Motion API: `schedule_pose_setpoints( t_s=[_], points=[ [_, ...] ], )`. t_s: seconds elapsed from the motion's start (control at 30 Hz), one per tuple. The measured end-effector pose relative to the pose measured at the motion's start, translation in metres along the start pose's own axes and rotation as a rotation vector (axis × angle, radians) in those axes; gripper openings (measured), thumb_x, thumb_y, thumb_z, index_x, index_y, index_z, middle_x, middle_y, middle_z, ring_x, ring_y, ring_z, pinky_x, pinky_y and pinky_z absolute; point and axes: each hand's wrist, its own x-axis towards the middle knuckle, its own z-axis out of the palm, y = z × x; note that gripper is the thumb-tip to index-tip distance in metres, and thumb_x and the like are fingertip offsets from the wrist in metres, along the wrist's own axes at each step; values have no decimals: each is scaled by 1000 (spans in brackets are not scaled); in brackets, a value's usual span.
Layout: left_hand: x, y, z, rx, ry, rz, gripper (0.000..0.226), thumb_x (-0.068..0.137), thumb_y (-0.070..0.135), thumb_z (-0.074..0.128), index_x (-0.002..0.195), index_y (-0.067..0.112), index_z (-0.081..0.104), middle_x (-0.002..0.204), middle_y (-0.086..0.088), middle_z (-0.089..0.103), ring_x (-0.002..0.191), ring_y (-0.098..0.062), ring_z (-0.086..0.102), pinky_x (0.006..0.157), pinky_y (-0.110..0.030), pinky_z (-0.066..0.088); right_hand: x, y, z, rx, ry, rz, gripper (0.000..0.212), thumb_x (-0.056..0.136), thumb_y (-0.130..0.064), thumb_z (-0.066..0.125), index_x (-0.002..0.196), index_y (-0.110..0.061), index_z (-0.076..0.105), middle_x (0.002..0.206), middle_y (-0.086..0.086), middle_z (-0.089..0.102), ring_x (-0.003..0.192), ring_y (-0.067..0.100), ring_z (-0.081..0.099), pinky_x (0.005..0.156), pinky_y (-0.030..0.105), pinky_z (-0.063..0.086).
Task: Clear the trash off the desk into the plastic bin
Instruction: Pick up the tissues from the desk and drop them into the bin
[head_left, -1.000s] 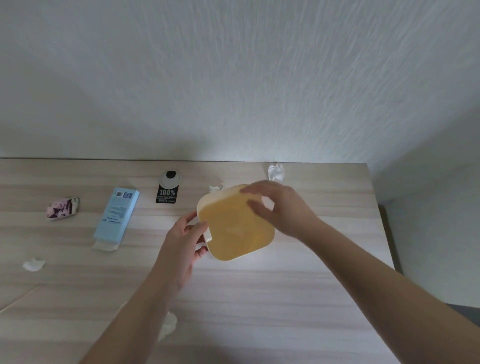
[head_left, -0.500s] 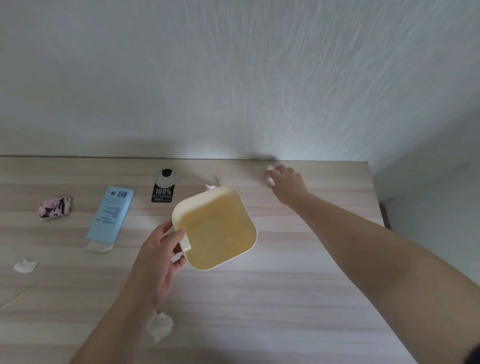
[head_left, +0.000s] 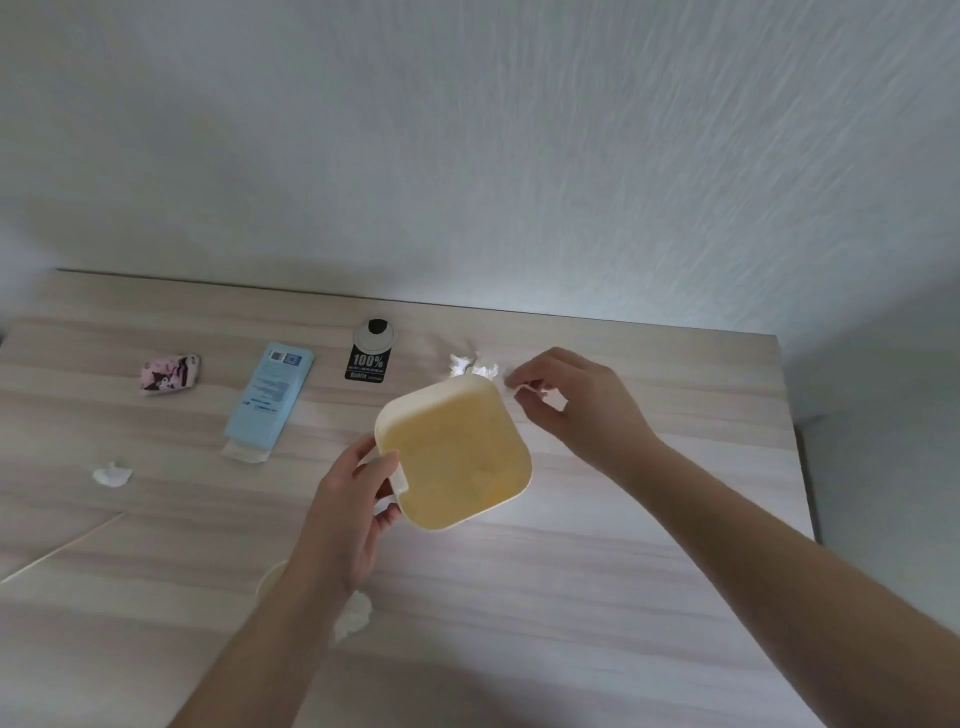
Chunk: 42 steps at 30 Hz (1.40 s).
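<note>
Overhead, right hand (head_left: 571, 410) pinching tissue scrap (head_left: 519, 388) beside plastic bin (head_left: 453, 460).

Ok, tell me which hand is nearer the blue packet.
Left. The left hand grips the bin's handle, just right of the blue packet; the right hand is beyond the bin, pinching a tissue scrap.

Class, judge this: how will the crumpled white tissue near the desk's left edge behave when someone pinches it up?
The crumpled tissue looks thin and creased, so it is probably floppy and very light. Its irregular, flattish shape suggests it would not roll. A light pinch should lift it, though it may squash further.
</note>
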Motion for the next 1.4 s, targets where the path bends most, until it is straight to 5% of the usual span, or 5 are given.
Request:
schedule_pose_setpoints(
  t_s=[0.2, 0.37, 0.63, 1.07, 1.4],
  points=[
    [-12, -2, -2, -1, -13, 12, 35, 88, 18, 59, 122, 18, 65, 87, -3, 71, 61, -9, 62, 73, -41, 44, -9, -46, -8, 7, -259, -264, 27, 79, -29, 77, 103, -18, 73, 99, -2, 70, 83, 15, 66, 72, 32, 54],
    [-21, -3, -14, -7, -6, 18, 40, 81, 23, 63, 120, 22, 66, 99, -10, 74, 76, -17, 68, 70, -41, 52, -3, -35, -10, 109, -166, -106, 20, 84, -32, 72, 102, -24, 70, 95, -18, 62, 82, -2, 61, 76, 24, 51],
    [-27, -1, -44, -60, 23, 27, 36, 84, 20, 64, 119, 23, 68, 95, -7, 72, 74, -15, 69, 67, -40, 51, 24, -7, 31, -155, -166, 43, 13, 89, -22, 64, 100, -23, 70, 98, -5, 68, 87, 15, 64, 76, 31, 50],
    [-26, 28, -87, -91, 11, 99, 33, 95, 10, 56, 126, 16, 64, 90, -7, 66, 64, -11, 64, 67, -39, 51, 76, 28, 142, -694, -499, 279, 63, 87, -17, 54, 144, -29, 31, 149, 7, 29, 135, 30, 26, 103, 48, 31],
    [-32, 26, -111, -110, 60, 95, 33, 94, 11, 58, 126, 16, 64, 84, -3, 69, 61, -11, 64, 61, -35, 51, 47, 63, 133, -544, -362, 283, 32, 85, 8, 49, 113, -3, 60, 111, 20, 55, 101, 36, 52, 80, 38, 45]
  ],
)
